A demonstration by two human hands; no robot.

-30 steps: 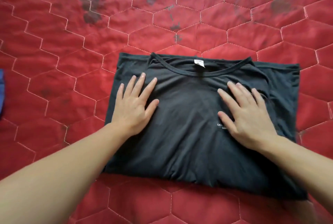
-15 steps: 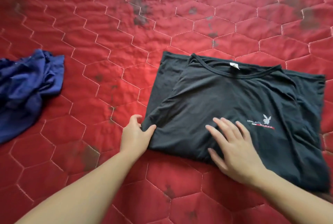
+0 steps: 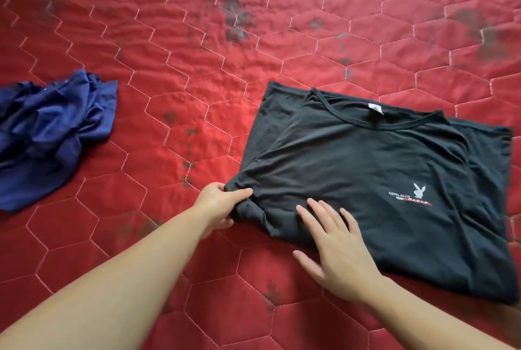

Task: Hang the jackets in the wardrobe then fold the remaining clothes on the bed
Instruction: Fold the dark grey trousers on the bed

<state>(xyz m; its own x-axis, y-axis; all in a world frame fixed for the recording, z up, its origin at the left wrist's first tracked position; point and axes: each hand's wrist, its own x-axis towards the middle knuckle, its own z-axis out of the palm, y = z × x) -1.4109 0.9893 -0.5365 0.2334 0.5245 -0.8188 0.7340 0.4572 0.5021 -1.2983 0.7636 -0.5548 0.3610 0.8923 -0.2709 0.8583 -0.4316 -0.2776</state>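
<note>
A folded black t-shirt (image 3: pixel 366 169) with a white rabbit logo lies on the red quilted bed (image 3: pixel 197 53), at the right of the view. My left hand (image 3: pixel 222 203) grips its near left corner, thumb on top, and the cloth bunches there. My right hand (image 3: pixel 335 248) lies flat with spread fingers on the shirt's near edge, just right of the left hand. A crumpled blue garment (image 3: pixel 53 132) sits at the far left of the bed, apart from both hands.
The red quilt has hexagon stitching and dark faded patches. Bare quilt stretches between the blue garment and the black shirt, and beyond the shirt's collar.
Both hands slid from the shirt's chest down to its near edge. My left hand took hold of the near left corner. The view swung left, bringing the blue garment into sight.
</note>
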